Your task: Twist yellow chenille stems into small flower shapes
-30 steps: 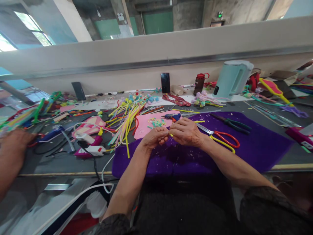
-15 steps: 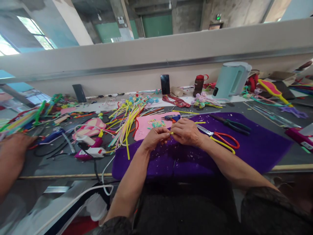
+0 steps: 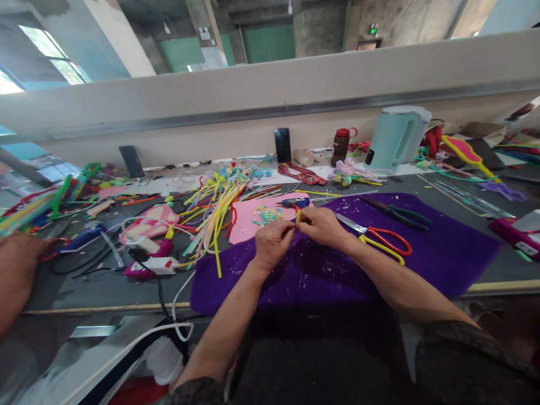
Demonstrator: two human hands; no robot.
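Observation:
Above a purple cloth (image 3: pixel 442 242), my left hand (image 3: pixel 273 241) and my right hand (image 3: pixel 323 226) meet at the fingertips. A short yellow piece (image 3: pixel 298 216) stands up between the pinched fingers of my right hand. My left fingers are closed right beside it; whatever they hold is too small to make out. Behind my hands, small green and yellow bits (image 3: pixel 268 214) lie on a pink sheet (image 3: pixel 244 225), near a blue glue gun (image 3: pixel 295 202). Scissors with red and yellow handles (image 3: pixel 386 239) rest on the cloth, right of my right hand, with dark pliers (image 3: pixel 403 216) behind them.
Colourful fuzzy stems (image 3: pixel 219 214) spread to the left, near white cables and a power strip (image 3: pixel 158 263). Another person's hand (image 3: pixel 25 253) is at the far left. At the back stand a phone (image 3: pixel 282 145), a brown bottle (image 3: pixel 340 147) and a pale green kettle (image 3: pixel 394 138).
My right hand has turned, and its fingers now pinch the yellow piece upright. My left hand has rotated and closed more, its fingertips still beside the right ones. The view has shifted slightly.

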